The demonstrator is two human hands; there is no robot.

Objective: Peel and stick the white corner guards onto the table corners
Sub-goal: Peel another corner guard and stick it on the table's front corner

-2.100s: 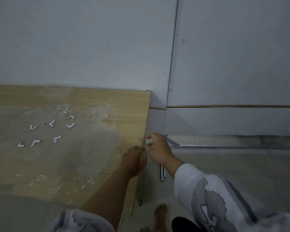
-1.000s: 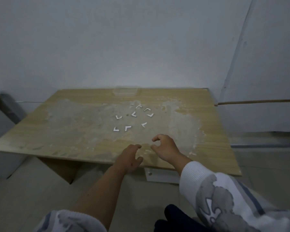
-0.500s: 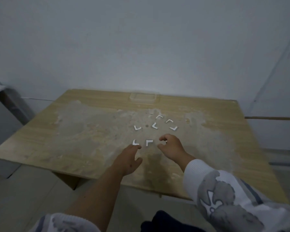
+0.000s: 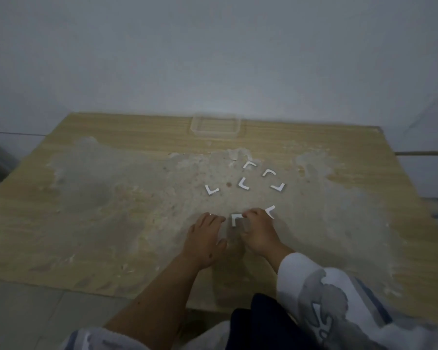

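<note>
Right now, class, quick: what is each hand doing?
Left hand: open, fingers resting on the table, holding nothing.
Right hand: fingers curled, pinching a white corner guard.

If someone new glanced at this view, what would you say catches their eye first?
Probably the scatter of small white corner guards right of centre on the worn wooden table, bright against its grey, scuffed surface. Next, the two hands at the near side of the cluster: the right hand touches one guard, and the left hand rests just beside it. A clear plastic container sits at the far edge.
</note>
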